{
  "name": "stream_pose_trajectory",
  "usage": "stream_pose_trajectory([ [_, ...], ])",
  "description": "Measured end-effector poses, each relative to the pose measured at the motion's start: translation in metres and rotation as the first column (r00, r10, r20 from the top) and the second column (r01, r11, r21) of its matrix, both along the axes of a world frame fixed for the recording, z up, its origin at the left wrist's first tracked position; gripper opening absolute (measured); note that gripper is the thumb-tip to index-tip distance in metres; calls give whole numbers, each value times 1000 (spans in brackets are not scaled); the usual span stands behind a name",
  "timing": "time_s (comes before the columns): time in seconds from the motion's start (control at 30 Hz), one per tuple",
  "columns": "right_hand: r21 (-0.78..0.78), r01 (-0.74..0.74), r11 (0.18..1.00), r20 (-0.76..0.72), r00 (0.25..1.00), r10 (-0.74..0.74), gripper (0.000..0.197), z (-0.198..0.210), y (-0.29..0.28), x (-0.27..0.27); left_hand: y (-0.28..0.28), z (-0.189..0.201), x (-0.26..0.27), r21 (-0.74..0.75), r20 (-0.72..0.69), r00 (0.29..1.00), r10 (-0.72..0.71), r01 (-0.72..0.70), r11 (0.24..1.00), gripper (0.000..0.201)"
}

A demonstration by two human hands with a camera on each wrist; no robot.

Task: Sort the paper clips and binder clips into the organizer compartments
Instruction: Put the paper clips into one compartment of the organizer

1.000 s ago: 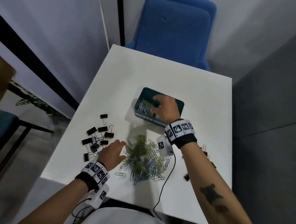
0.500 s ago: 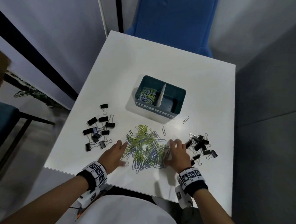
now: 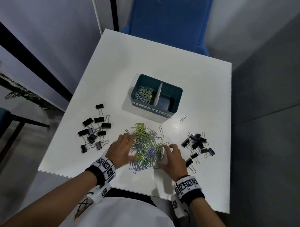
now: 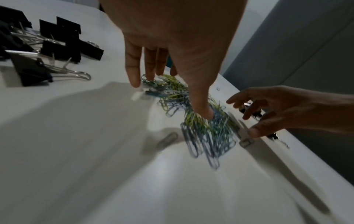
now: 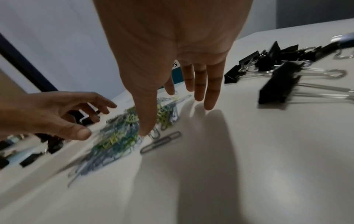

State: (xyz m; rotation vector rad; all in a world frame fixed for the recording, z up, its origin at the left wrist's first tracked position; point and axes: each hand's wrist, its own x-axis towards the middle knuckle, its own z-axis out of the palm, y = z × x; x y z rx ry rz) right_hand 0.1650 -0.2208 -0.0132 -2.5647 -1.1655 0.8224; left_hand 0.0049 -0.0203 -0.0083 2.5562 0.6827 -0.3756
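A loose pile of green, blue and silver paper clips [image 3: 147, 147] lies on the white table [image 3: 144, 62] near its front edge. My left hand [image 3: 121, 150] touches the pile's left side with straight fingers. Spread fingers of my right hand [image 3: 171, 156] rest on its right side. The left wrist view shows my left hand [image 4: 172, 45] with fingertips on the pile [image 4: 201, 124]. My right hand [image 5: 172, 45] touches the clips [image 5: 118, 136] with its thumb. The teal organizer [image 3: 177, 90] stands behind the pile, with paper clips [image 3: 144, 95] in its left compartment.
Black binder clips lie in two groups, one left [image 3: 93, 130] of the pile and one right [image 3: 197, 144]. A single paper clip [image 3: 183, 118] lies by the organizer's front right corner. A blue chair [image 3: 168, 19] stands behind the table.
My right hand left the organizer's paper clip compartment and came back to the pile's right side. My left hand slid right into the pile's left side.
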Motion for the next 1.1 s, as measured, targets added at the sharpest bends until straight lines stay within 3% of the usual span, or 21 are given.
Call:
stream_pose_trajectory([
  [0.07,-59,-49,997,25,998,50,88,-4,-10,-2,-6,-7,-8,41,-110,993,-45,50,998,120],
  [0.17,-65,-24,998,44,999,27,91,-11,-3,-4,-18,-14,-7,48,-217,973,-74,86,995,132],
  [0.3,-28,57,998,137,989,-53,71,-10,25,0,-23,-12,13,53,-142,989,-32,40,998,108],
  [0.47,50,128,990,119,984,-134,76,-2,48,46,-10,-6,27,74,-48,999,-14,18,997,90],
  [0.57,52,197,979,82,976,-201,76,-2,58,88,1,-7,31,85,-13,1000,1,0,996,90],
  [0.73,-145,175,974,-25,983,-180,90,-8,72,130,17,-16,40,14,-165,986,34,-32,999,109],
  [0.8,-176,83,981,-22,996,-89,92,-6,76,119,21,-18,45,-3,-200,979,27,-28,1000,112],
  [0.9,-72,19,997,-35,999,-22,91,-3,77,82,23,-18,54,1,-188,982,-13,13,1000,108],
  [1.0,64,-49,997,-78,995,54,80,-5,73,46,19,-16,60,17,-103,993,-48,50,999,91],
  [1.1,126,-117,985,-9,993,119,58,-13,71,23,14,-14,64,57,-18,999,-51,52,997,66],
])
